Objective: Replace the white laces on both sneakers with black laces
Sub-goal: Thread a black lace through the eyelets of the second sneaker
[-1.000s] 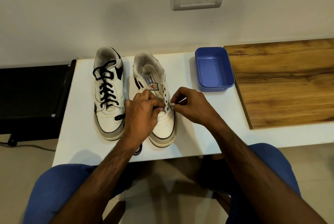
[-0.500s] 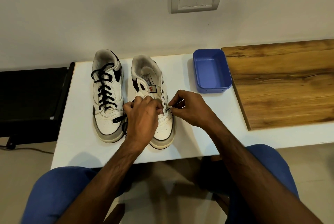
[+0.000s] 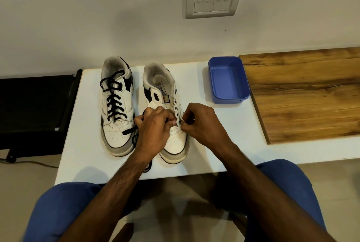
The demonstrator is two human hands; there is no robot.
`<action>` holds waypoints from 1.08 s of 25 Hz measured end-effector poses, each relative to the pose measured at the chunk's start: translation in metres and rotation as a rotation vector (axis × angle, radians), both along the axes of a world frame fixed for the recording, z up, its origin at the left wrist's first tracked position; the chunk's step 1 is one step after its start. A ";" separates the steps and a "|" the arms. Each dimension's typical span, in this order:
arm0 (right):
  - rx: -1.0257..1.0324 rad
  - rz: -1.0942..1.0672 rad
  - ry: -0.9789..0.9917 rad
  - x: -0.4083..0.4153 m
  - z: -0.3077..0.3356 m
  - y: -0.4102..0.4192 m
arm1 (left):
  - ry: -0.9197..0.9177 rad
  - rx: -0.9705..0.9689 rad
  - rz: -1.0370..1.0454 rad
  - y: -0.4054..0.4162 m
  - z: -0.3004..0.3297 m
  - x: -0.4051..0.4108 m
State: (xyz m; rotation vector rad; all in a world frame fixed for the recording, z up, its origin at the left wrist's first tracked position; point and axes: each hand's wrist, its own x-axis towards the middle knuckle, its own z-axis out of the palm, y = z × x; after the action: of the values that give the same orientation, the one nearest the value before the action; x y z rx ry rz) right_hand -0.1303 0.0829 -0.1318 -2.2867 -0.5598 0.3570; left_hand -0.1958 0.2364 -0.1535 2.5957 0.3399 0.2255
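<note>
Sneakers side by side on white table (image 3: 204, 154): left shoe (image 3: 116, 113) fully black-laced, right shoe (image 3: 167, 117) mostly unlaced. Left hand (image 3: 153, 132) and right hand (image 3: 202, 124) both pinch the black lace (image 3: 136, 134) at a low eyelet. Lace tail trails between shoes.

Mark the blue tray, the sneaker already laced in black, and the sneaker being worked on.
blue tray (image 3: 243, 96): head view, on its near right rim.
laced sneaker (image 3: 115, 136): head view, on its white toe box.
unlaced sneaker (image 3: 158, 75): head view, on the grey padded collar at its heel.
</note>
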 end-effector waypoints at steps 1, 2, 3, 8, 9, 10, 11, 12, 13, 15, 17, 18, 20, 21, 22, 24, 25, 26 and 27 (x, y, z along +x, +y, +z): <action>-0.007 0.000 -0.037 -0.002 -0.001 0.001 | 0.006 -0.006 -0.010 0.002 0.000 0.000; -0.011 0.003 -0.067 -0.004 -0.003 0.002 | 0.013 -0.015 -0.018 0.003 0.000 0.001; -0.012 0.007 -0.090 -0.006 -0.003 0.002 | 0.018 -0.024 -0.024 0.004 0.000 0.001; 0.039 0.064 -0.061 -0.002 -0.001 -0.006 | -0.015 -0.009 -0.015 0.002 -0.002 0.000; 0.049 0.065 -0.025 0.000 0.001 -0.010 | -0.027 -0.007 -0.014 0.002 -0.002 0.000; 0.052 0.060 0.013 0.002 0.003 -0.013 | -0.038 -0.006 -0.010 0.002 -0.003 0.000; 0.053 0.049 0.043 0.004 0.003 -0.014 | -0.048 -0.005 -0.007 0.003 -0.003 0.000; 0.057 0.034 0.062 0.005 0.003 -0.013 | -0.055 -0.005 -0.005 0.003 -0.004 -0.001; 0.067 0.021 0.074 0.005 0.002 -0.012 | -0.061 -0.004 -0.006 0.002 -0.004 -0.001; 0.093 0.006 0.099 0.005 0.001 -0.008 | -0.069 -0.016 -0.006 0.001 -0.005 -0.002; 0.103 0.005 0.133 0.007 -0.001 -0.006 | -0.083 -0.028 -0.019 0.003 -0.004 -0.002; 0.100 0.007 0.150 0.007 -0.001 -0.006 | -0.092 -0.016 -0.037 0.005 -0.004 -0.002; 0.084 0.011 0.176 0.008 -0.001 -0.005 | -0.110 0.053 -0.097 0.008 -0.003 -0.006; 0.070 0.016 0.177 0.009 -0.001 -0.004 | -0.116 0.095 -0.123 0.008 -0.003 -0.009; 0.059 0.022 0.173 0.009 -0.001 -0.004 | -0.121 0.129 -0.134 0.008 -0.001 -0.013; 0.081 0.015 0.192 0.010 -0.001 -0.006 | -0.126 0.158 -0.107 0.006 0.001 -0.018; 0.121 -0.005 0.220 0.011 -0.001 -0.008 | -0.119 0.146 -0.082 0.006 0.003 -0.019; 0.169 -0.028 0.247 0.012 -0.001 -0.009 | -0.107 0.127 -0.064 0.006 0.005 -0.018; 0.223 -0.045 0.277 0.012 0.000 -0.011 | -0.091 0.106 -0.053 0.007 0.006 -0.017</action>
State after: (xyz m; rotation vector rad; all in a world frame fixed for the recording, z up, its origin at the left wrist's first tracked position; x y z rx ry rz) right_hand -0.1180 0.0722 -0.1318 -1.9905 -0.3851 0.5497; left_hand -0.2128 0.2437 -0.1479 2.6842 0.2316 0.3504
